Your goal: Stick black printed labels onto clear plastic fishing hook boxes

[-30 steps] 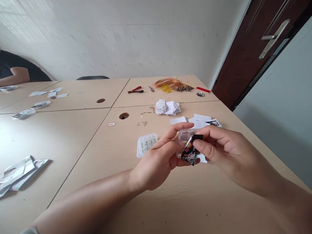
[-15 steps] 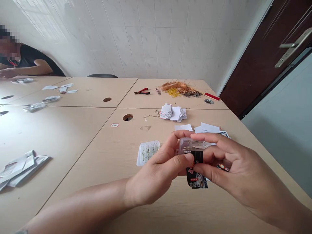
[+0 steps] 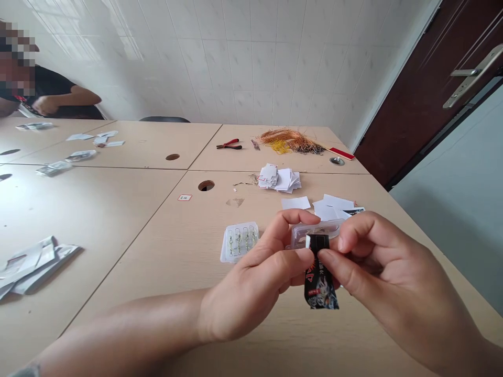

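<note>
A clear plastic case (image 3: 318, 229) is held up in front of me by my left hand (image 3: 259, 272). Its thumb presses a black printed label (image 3: 321, 285) against the near side, with the index finger over the case's top edge. My right hand (image 3: 387, 275) pinches the label's right edge between thumb and curled fingers. The label hangs below both thumbs, its upper corner showing a white underside. Fingers hide the case's lower part and whatever lies behind the label. Left of my hands, a stack of clear packs (image 3: 239, 242) with small metal swivel clips lies on the table.
Beyond my hands lie loose white cards (image 3: 334, 207) and a stack of white cards (image 3: 279, 178). Farther back are red-handled pliers (image 3: 229, 144) and a bundle of orange cords (image 3: 286, 139). Silvery packets (image 3: 39, 267) lie at left. A co-worker (image 3: 63, 94) sits at the far left.
My right index finger has come off the case's top and curled down by the label. The label has shifted slightly right and its upper corner lifts. The co-worker's arm has moved.
</note>
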A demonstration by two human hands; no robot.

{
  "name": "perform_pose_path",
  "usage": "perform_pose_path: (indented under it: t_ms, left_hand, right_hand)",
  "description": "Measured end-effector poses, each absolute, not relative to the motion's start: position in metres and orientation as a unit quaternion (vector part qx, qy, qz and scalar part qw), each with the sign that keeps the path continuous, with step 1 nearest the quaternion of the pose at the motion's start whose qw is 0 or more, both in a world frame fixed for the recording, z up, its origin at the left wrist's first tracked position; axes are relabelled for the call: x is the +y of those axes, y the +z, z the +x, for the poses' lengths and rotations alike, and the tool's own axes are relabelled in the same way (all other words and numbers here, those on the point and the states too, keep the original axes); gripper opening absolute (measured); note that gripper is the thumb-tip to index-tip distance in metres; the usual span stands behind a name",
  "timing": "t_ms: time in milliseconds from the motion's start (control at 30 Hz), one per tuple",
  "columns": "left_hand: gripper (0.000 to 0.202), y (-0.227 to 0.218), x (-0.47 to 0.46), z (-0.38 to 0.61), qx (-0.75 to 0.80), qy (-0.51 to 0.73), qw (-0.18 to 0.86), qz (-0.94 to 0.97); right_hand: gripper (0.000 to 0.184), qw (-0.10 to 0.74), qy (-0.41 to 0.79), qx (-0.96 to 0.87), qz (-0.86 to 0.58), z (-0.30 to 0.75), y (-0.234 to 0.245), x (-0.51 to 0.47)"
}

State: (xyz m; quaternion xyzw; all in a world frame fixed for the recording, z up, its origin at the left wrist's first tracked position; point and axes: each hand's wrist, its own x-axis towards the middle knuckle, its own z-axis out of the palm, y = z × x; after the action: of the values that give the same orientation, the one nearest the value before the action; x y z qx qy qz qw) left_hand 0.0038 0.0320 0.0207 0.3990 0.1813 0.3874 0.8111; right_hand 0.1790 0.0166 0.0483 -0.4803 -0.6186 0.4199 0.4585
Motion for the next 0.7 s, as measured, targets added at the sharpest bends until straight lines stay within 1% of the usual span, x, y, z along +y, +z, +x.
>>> perform_pose_path:
  t_ms: [133,200,367,433,700]
  left_hand:
    - [0.023,0.0193,0.032,0.0019,0.201,0.385,0.794,0.427]
    - [0.021,0.0197,0.0319,0.0019,0.205,0.39,0.779,0.446]
    - [0.014,0.021,0.0326,0.0032,0.225,0.383,0.771,0.457]
    - [0.014,0.0216,0.0329,0.0035,0.218,0.377,0.78,0.449]
    - [0.016,0.0276,0.0308,0.0035,0.236,0.371,0.782,0.441]
  right_hand:
    - [0.013,0.453,0.348,-0.663,-0.484,0.1797,0.0438,0.015]
    - [0.007,0.45,0.303,-0.693,-0.474,0.18,0.0436,0.0143]
    - [0.018,0.442,0.17,-0.755,-0.453,0.1777,0.0468,0.0154]
    - [0.018,0.441,0.13,-0.771,-0.44,0.1777,0.0471,0.0163]
    - [0.019,0.42,0.048,-0.821,-0.383,0.1849,0.0462,0.014]
